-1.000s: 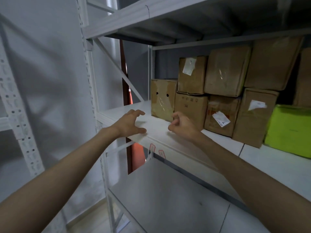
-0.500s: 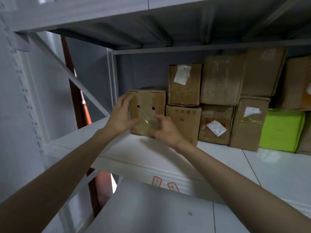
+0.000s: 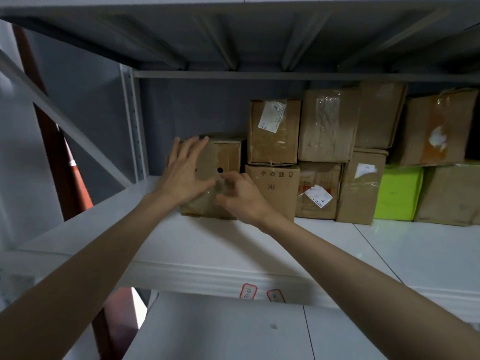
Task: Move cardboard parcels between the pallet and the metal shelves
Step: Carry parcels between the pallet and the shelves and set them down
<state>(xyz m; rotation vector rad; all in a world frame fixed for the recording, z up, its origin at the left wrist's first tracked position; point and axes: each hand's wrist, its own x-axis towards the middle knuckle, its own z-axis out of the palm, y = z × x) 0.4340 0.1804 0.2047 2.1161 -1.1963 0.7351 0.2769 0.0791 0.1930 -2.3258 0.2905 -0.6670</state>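
White smooth metal shelf (image 3: 233, 245) fills the lower frame. At centre I see my left hand (image 3: 185, 175) flat, fingers straight, on a creased, taped cardboard parcel (image 3: 227, 157); my right hand (image 3: 241, 196) curls against its front. Behind, boxy parcels (image 3: 324, 126) stack upper right.

Parcel under my hands (image 3: 226, 157): brown cardboard, two black round holes, glossy clear tape.
Stacked parcels (image 3: 272, 131): brown, some with white labels.
Printed parcel (image 3: 275, 188): brown, black symbols.
Bright box (image 3: 397, 193): lime green.
Shelf (image 3: 259, 245): white.
Shelf-edge tags (image 3: 248, 291): white, red outline.
Post (image 3: 59, 157): red-brown.
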